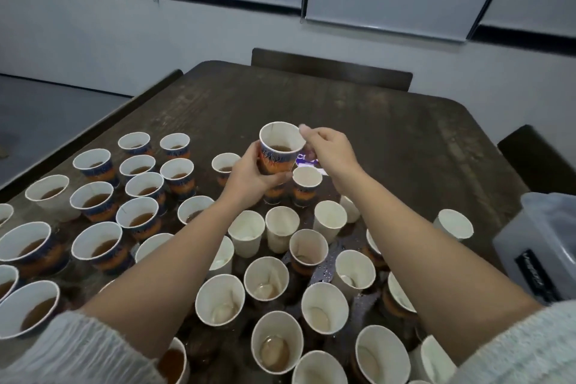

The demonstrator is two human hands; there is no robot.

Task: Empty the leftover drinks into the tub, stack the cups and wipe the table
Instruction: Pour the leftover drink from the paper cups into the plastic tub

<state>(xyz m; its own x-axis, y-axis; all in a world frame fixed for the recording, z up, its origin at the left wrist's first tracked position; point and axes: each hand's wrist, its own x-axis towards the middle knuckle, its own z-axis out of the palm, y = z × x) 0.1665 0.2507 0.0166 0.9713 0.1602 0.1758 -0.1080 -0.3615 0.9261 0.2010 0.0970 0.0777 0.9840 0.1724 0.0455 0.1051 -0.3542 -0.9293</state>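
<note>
My left hand [249, 178] grips a blue-and-orange paper cup [280, 146] with brown drink in it, lifted above the dark wooden table [389, 140]. My right hand [330, 150] pinches that cup's far rim with curled fingers. Several filled cups [140, 215] stand to the left. Several near-empty cups [274, 346] with pale dregs crowd the front. A grey plastic tub [542, 240] sits at the table's right edge.
A purple-and-white packet [307, 160] lies partly hidden behind the held cup. Spilled drops wet the table [330, 262] among the front cups. Dark chairs [330, 68] stand at the far side, and another dark chair [536, 156] on the right.
</note>
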